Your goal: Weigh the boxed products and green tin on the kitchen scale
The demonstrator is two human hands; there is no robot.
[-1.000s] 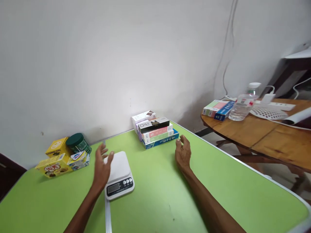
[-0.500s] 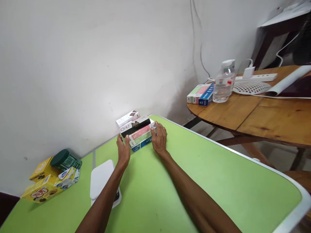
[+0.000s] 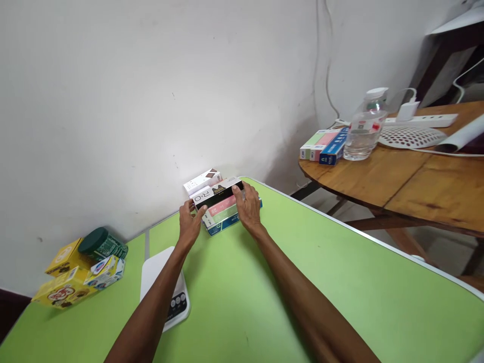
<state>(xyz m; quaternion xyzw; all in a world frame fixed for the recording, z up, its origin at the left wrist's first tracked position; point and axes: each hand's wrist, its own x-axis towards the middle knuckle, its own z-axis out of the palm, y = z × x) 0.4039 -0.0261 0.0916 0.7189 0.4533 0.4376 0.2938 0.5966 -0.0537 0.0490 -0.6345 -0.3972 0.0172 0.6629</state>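
Observation:
A long black-and-white box (image 3: 219, 193) lies on top of a stack of boxes near the wall. My left hand (image 3: 189, 224) grips its left end, thumb on the front and fingers behind. At the right end my right hand (image 3: 248, 205) holds it, the thumb pressed on the black front face. Beneath it are a pink box (image 3: 222, 205), a light green box (image 3: 221, 217) and a blue box (image 3: 224, 225). A white box (image 3: 203, 180) sits behind the stack. My left forearm partly covers a white kitchen scale (image 3: 155, 267).
On the green table (image 3: 287, 282), yellow boxes (image 3: 68, 287), a small yellow-and-white box (image 3: 106, 269) and a dark green jar (image 3: 104, 244) stand at left. A wooden table (image 3: 363, 184) at right bears a water bottle (image 3: 365, 128), more boxes (image 3: 335, 146) and a power strip (image 3: 434, 120).
Both hands have moved to the stack, from beside the scale and the stack's right side, and closed on the ends of the black-and-white box. The camera view has shifted.

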